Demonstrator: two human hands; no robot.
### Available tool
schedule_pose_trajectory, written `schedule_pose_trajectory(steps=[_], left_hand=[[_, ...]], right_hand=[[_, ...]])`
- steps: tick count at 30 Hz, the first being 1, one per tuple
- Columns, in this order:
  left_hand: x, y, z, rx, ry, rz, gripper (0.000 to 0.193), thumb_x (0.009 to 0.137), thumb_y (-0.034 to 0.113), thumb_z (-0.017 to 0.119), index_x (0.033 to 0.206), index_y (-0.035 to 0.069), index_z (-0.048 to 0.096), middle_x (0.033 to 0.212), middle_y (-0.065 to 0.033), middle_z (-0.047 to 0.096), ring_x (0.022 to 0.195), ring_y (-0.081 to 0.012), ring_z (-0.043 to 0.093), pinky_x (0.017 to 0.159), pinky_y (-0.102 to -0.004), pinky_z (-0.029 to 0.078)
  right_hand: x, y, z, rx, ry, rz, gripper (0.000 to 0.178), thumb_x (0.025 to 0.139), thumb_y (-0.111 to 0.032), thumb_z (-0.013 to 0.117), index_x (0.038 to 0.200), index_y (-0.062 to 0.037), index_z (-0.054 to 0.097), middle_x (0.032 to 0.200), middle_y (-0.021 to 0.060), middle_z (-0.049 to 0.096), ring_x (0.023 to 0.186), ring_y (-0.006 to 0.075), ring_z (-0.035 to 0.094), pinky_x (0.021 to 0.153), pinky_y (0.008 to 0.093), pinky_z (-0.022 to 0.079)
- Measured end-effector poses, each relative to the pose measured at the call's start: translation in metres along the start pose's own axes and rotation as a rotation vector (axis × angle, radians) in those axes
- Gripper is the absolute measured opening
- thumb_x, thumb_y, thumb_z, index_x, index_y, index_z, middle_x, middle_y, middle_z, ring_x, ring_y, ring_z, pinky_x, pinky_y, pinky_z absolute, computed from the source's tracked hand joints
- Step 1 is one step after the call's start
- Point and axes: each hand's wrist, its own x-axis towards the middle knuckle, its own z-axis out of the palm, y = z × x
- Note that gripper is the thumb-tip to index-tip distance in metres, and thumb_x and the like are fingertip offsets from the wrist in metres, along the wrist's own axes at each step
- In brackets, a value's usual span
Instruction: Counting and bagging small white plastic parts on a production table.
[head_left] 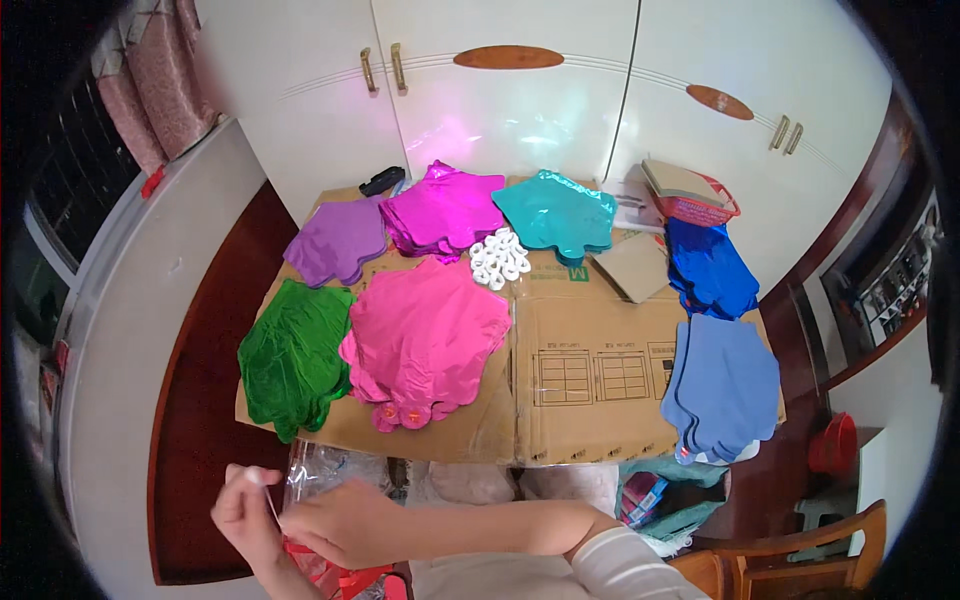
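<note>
At the lower left, off the near edge of the cardboard, my left hand (243, 515) is closed with its fingertips pinching a small white piece (262, 476). A thin pale strand (271, 502) runs down from that piece toward my right hand (325, 522). My right forearm crosses in front of me, and the right fingers are curled closed beside the left wrist. What the right fingers hold is hidden. Beneath both hands shows some red material (365, 580), partly covered. A pile of white ring-shaped pieces (500, 260) lies mid-table.
Flat foil balloon stacks lie on the cardboard (570, 440): green (295, 355), pink (425, 335), purple (338, 240), magenta (440, 205), teal (558, 212), dark blue (712, 270) and light blue (725, 385). A red basket (700, 210) stands back right. A wooden chair (800, 560) is lower right.
</note>
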Motion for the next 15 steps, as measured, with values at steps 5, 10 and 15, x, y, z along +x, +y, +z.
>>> schedule_pose_trajectory(steps=[5, 10, 15], left_hand=[[-0.009, -0.003, -0.010, -0.546, -0.178, 0.111, 0.010, 0.079, 0.010, 0.058, 0.074, 0.001, 0.058, 0.073, -0.0049, 0.055, 0.065, -0.0102, 0.045, 0.063, -0.0218, 0.039], [-0.010, 0.002, -0.005, -0.016, -0.471, 0.301, 0.013, 0.072, 0.011, 0.064, 0.069, -0.001, 0.060, 0.064, -0.0058, 0.057, 0.062, -0.0133, 0.049, 0.059, -0.0254, 0.036], [-0.002, 0.011, 0.014, 0.104, -0.115, 0.310, 0.009, 0.073, 0.006, 0.058, 0.066, 0.000, 0.059, 0.061, -0.0068, 0.054, 0.058, -0.0148, 0.044, 0.053, -0.0260, 0.035]], right_hand=[[0.004, 0.008, -0.005, -0.178, -0.112, 0.137, 0.009, 0.078, -0.018, 0.052, 0.083, -0.0107, 0.050, 0.071, 0.0090, 0.055, 0.068, 0.0296, 0.057, 0.053, 0.0385, 0.044], [0.000, 0.003, -0.017, -0.073, 0.163, 0.084, 0.006, 0.078, -0.019, 0.052, 0.080, -0.0125, 0.050, 0.069, 0.0095, 0.055, 0.060, 0.0297, 0.057, 0.051, 0.0395, 0.043], [-0.007, -0.014, -0.025, -0.172, 0.129, 0.108, 0.006, 0.077, -0.018, 0.051, 0.079, -0.0122, 0.050, 0.064, 0.0086, 0.055, 0.059, 0.0298, 0.057, 0.047, 0.0400, 0.042]])
